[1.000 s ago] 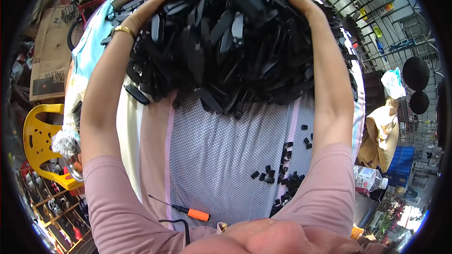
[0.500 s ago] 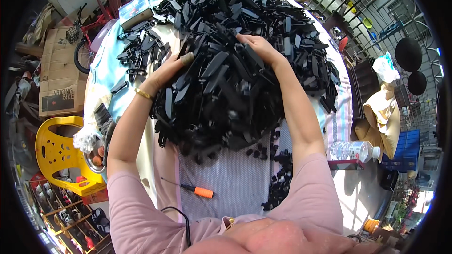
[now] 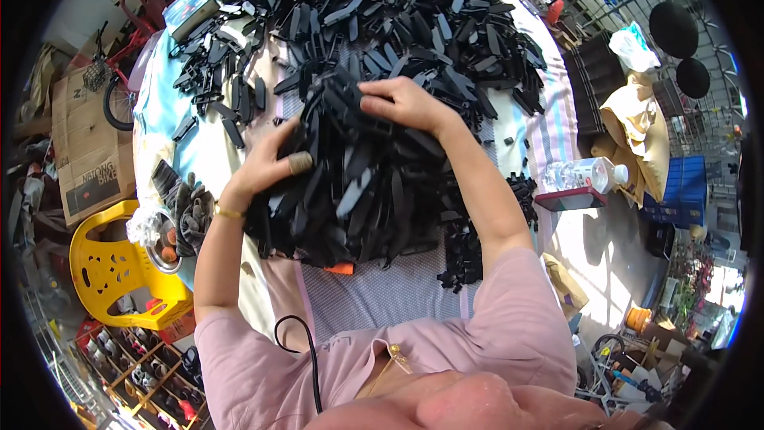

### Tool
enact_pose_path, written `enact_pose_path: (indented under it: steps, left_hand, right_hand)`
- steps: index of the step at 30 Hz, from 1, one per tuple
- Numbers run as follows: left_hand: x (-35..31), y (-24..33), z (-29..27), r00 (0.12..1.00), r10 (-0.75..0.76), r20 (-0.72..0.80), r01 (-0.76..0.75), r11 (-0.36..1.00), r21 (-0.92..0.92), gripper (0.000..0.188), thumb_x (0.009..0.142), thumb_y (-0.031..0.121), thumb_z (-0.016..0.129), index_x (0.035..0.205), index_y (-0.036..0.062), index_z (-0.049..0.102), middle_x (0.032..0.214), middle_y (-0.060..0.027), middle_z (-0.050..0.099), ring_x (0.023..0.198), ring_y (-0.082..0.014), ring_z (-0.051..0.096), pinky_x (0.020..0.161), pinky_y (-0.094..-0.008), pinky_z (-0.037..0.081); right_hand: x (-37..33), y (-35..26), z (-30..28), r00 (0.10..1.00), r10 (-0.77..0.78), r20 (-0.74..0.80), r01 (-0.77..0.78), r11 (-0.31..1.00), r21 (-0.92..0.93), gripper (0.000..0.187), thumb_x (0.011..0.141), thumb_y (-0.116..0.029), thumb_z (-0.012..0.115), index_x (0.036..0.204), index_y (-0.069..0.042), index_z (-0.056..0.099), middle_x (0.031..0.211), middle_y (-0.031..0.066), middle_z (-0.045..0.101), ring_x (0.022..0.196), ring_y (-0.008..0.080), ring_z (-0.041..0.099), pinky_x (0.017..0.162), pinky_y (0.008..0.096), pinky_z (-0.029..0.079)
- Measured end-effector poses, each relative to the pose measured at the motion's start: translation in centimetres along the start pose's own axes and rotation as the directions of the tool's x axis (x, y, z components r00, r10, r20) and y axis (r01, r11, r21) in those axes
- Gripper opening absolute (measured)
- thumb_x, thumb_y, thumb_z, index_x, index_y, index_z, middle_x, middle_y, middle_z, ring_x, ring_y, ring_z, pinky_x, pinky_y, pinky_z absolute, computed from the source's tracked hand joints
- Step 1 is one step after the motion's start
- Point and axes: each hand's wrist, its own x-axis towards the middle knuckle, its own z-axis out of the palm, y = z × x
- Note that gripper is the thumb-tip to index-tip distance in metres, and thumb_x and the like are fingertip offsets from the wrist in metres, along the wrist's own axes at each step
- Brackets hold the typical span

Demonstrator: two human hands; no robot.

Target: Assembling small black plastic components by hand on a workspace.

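Heap of black plastic strips at frame centre, drawn toward the lower edge of a cloth-covered table. Left hand lies flat on the heap's left flank, fingers spread and pressing, clasped round nothing. Right hand is hooked over the heap's top, fingers curled onto the strips. A larger spread of the same strips fills the upper frame. An orange tool handle peeks from beneath the heap. To rake cleanly, both palms should stay low and move together so that strips do not spill off the sides
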Motion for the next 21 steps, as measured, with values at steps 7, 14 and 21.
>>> enact_pose_path:
  steps: [7,14,21]
  left_hand:
    - [1.0,3.8,0.1,0.901,0.259,0.348,-0.410,0.772,0.486,0.072,0.067,0.044,0.071,0.119,-0.0022,0.050,0.132,-0.0202,0.040,0.119,-0.0354,0.040,0.101,-0.0399,0.031]
    - [13.4,1.1,-5.6,0.948,0.266,-0.178,-0.204,0.931,0.303,0.036,0.092,0.032,0.047,0.101,0.0008,0.062,0.101,-0.0139,0.058,0.098,-0.0228,0.054,0.087,-0.0304,0.040]
    - [21.9,-6.1,1.1,0.883,-0.092,-0.460,0.339,0.802,0.492,0.086,0.066,0.078,0.050,0.135,0.0273,0.039,0.145,-0.0299,0.005,0.132,-0.0513,0.007,0.104,-0.0549,0.019]
  right_hand:
    - [-3.7,-0.5,-1.8,0.953,-0.269,-0.141,0.264,0.963,-0.051,0.053,0.082,-0.043,0.061,0.115,-0.001,0.057,0.111,0.0109,0.060,0.094,0.0236,0.059,0.083,0.0332,0.045]
    - [-7.1,12.7,-20.2,0.522,-0.156,-0.839,-0.282,0.896,-0.342,0.047,0.088,-0.041,0.052,0.114,-0.002,0.058,0.111,0.0149,0.061,0.106,0.0242,0.056,0.091,0.0298,0.040]
    - [-4.2,19.9,-17.7,0.481,0.311,-0.820,-0.731,0.658,-0.180,0.073,0.077,-0.071,0.040,0.130,-0.022,0.047,0.120,0.0204,0.055,0.117,0.0350,0.047,0.098,0.0369,0.035]
